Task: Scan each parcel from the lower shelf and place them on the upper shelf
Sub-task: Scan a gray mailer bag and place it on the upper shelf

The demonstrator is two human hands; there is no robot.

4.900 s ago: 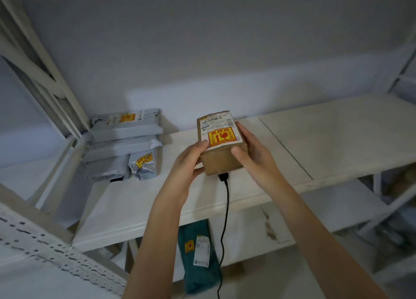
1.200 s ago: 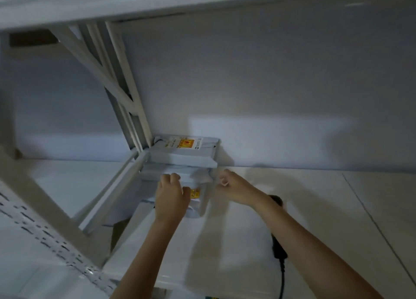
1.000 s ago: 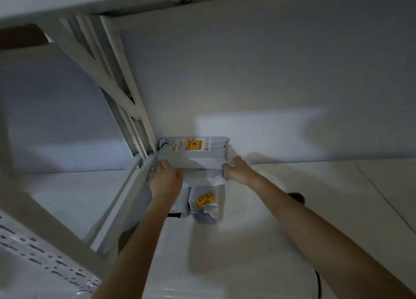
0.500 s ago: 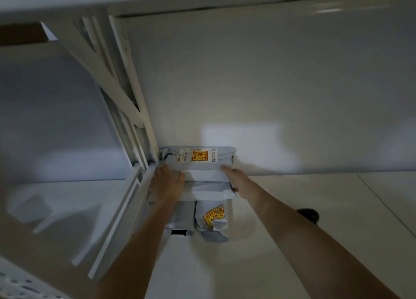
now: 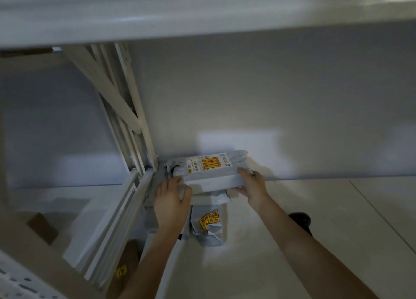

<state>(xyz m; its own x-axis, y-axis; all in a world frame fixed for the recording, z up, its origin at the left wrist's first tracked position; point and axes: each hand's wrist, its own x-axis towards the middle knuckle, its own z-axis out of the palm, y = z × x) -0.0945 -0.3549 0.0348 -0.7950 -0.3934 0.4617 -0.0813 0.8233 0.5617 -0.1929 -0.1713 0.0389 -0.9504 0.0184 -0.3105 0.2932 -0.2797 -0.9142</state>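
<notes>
Reaching to the back-left corner of the white shelf (image 5: 315,220), you're squaring a stack of grey parcels vs the wall & upright post (image 5: 137,127), likely so it sits tidy. Top parcel (image 5: 209,170) is lying flat, long axis left-right, label up. Your left hand (image 5: 171,202) is gripping its near-left corner; right hand (image 5: 254,186) is clasping the right end. A black scanner (image 5: 300,220) is resting by your right forearm.

The scene is dim and bluish-grey. A pale rectangular patch of light falls on the back wall (image 5: 238,145) above the shelf's far edge and spills onto the grey parcel (image 5: 209,170) there. The overhead shelf board (image 5: 180,13) is smeared with blur; straight frame lines bow toward the edges.
</notes>
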